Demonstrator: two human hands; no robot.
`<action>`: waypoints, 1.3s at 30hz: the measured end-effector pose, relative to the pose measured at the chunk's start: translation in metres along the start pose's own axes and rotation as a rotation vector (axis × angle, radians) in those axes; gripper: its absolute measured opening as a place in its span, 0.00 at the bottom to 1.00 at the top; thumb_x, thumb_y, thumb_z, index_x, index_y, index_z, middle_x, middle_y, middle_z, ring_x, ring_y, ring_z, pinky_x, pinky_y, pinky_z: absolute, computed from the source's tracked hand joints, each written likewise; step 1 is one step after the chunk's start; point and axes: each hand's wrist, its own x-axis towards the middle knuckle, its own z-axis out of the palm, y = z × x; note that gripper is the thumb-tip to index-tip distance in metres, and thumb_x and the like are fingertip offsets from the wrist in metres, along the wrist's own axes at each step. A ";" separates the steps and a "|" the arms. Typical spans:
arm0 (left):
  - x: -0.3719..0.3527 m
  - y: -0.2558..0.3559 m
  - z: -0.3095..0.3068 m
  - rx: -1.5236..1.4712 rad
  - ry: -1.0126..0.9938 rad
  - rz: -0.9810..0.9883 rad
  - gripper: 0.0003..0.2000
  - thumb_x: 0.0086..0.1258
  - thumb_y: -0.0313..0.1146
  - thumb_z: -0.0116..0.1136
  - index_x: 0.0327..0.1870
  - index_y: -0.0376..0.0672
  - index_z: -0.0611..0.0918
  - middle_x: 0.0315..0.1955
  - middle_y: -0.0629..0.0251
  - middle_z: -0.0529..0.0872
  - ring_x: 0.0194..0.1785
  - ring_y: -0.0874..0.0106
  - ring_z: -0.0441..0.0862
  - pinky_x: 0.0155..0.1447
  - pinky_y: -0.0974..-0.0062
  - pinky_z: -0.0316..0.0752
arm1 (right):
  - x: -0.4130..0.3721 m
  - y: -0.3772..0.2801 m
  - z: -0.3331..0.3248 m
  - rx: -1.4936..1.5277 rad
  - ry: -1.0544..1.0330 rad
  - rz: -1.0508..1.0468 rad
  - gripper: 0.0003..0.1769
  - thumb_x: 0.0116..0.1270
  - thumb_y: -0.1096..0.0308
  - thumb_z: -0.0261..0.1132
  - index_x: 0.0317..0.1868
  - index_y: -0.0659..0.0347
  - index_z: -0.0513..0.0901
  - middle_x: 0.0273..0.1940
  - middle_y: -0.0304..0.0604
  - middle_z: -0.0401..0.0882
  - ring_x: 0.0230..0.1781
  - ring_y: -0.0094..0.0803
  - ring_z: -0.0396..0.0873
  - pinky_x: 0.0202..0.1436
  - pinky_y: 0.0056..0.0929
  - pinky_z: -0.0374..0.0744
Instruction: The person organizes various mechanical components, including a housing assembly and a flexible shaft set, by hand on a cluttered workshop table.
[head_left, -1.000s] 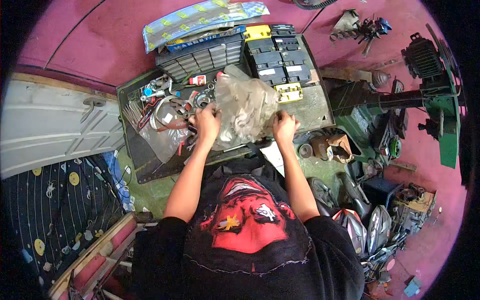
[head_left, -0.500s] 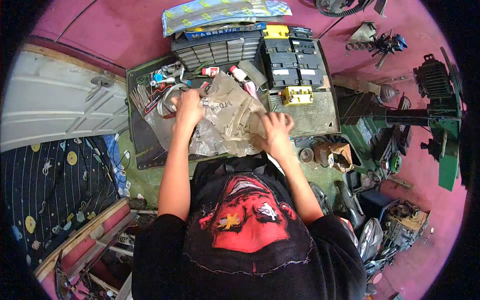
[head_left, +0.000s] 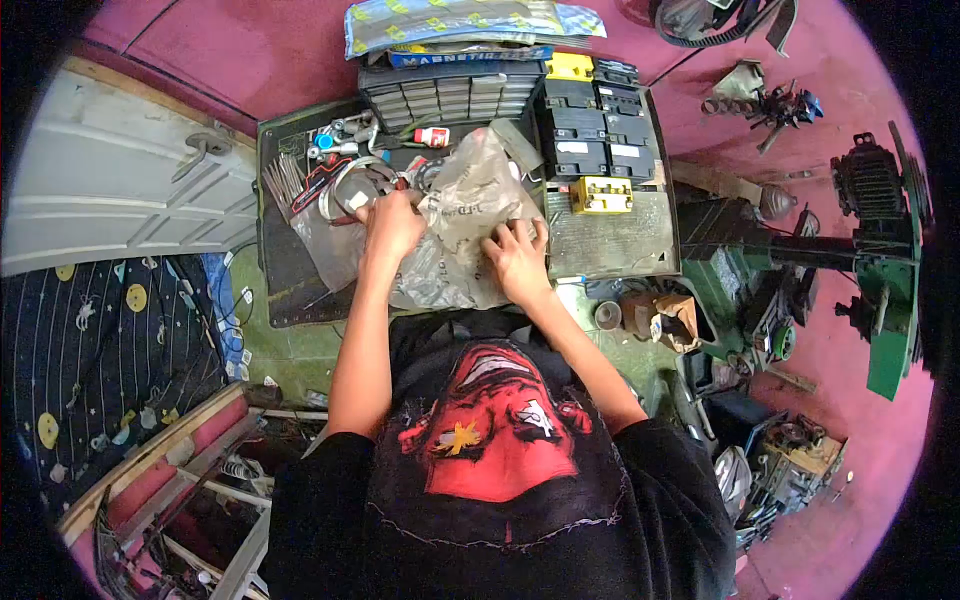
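Observation:
A crumpled, translucent plastic bag with dark print (head_left: 465, 200) lies over the front middle of the dark worktable (head_left: 290, 290). At the bag's left part is my left hand (head_left: 393, 228), its fingers curled and pressed together; what they grip is too small to make out. My right hand (head_left: 518, 262) rests on the bag's right side with its fingers spread and bent. Just left of my left hand are a round metal ring-like part (head_left: 350, 190) and red-handled pliers (head_left: 322, 180). A red and white bottle (head_left: 432, 137) lies behind the bag.
Black batteries (head_left: 575, 125) and a yellow one (head_left: 602, 195) stand at the table's right. A small-drawer cabinet (head_left: 450, 100) is at the back. Thin rods (head_left: 284, 180) and sockets (head_left: 345, 132) lie at the left. A green machine (head_left: 888, 290) stands far right.
My right hand has moved left, further onto the bag. My left hand has shifted slightly right and down. The view has shifted a little, and the bag's folds have changed.

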 end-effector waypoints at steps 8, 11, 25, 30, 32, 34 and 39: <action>0.011 -0.035 -0.023 0.105 -0.012 -0.070 0.10 0.63 0.38 0.74 0.41 0.46 0.94 0.36 0.51 0.93 0.47 0.48 0.91 0.59 0.47 0.65 | 0.017 0.034 -0.069 0.204 0.298 0.392 0.13 0.65 0.62 0.75 0.49 0.52 0.90 0.45 0.41 0.88 0.57 0.43 0.80 0.73 0.55 0.60; 0.019 -0.036 -0.036 0.177 -0.001 -0.072 0.07 0.63 0.39 0.76 0.39 0.51 0.94 0.37 0.53 0.94 0.48 0.51 0.91 0.58 0.48 0.64 | 0.024 0.057 -0.103 0.246 0.320 0.573 0.14 0.68 0.61 0.74 0.51 0.54 0.91 0.46 0.43 0.90 0.53 0.45 0.83 0.72 0.52 0.61; -0.027 0.025 -0.004 0.082 0.213 0.372 0.23 0.65 0.50 0.76 0.56 0.46 0.90 0.56 0.61 0.88 0.69 0.60 0.74 0.74 0.47 0.56 | -0.026 0.067 -0.080 -0.087 0.306 0.877 0.36 0.62 0.65 0.75 0.72 0.55 0.77 0.61 0.53 0.80 0.67 0.57 0.72 0.72 0.64 0.64; -0.053 0.040 0.005 0.096 -0.048 0.613 0.28 0.59 0.54 0.78 0.57 0.49 0.91 0.54 0.65 0.87 0.70 0.61 0.74 0.78 0.43 0.52 | -0.025 0.039 -0.075 0.062 -0.008 0.190 0.30 0.56 0.73 0.72 0.62 0.53 0.86 0.61 0.45 0.81 0.68 0.52 0.72 0.74 0.61 0.64; -0.058 0.037 0.014 0.226 -0.133 0.612 0.27 0.59 0.54 0.78 0.57 0.49 0.91 0.55 0.65 0.87 0.70 0.60 0.74 0.78 0.42 0.52 | -0.024 0.039 -0.047 0.101 -0.076 0.134 0.25 0.59 0.73 0.71 0.59 0.53 0.88 0.58 0.45 0.83 0.67 0.51 0.73 0.74 0.60 0.65; -0.059 0.030 0.025 0.340 -0.235 0.603 0.27 0.62 0.53 0.77 0.57 0.47 0.91 0.55 0.63 0.88 0.70 0.58 0.73 0.77 0.40 0.55 | -0.017 0.041 -0.029 0.088 -0.128 0.099 0.22 0.61 0.72 0.71 0.58 0.53 0.88 0.58 0.45 0.84 0.66 0.51 0.74 0.73 0.60 0.65; -0.054 0.017 0.038 0.408 -0.163 0.439 0.21 0.68 0.49 0.72 0.54 0.43 0.91 0.51 0.56 0.90 0.70 0.56 0.74 0.75 0.38 0.59 | 0.001 0.052 0.004 -0.015 -0.089 0.193 0.17 0.69 0.68 0.62 0.56 0.53 0.88 0.59 0.47 0.85 0.66 0.53 0.74 0.73 0.68 0.67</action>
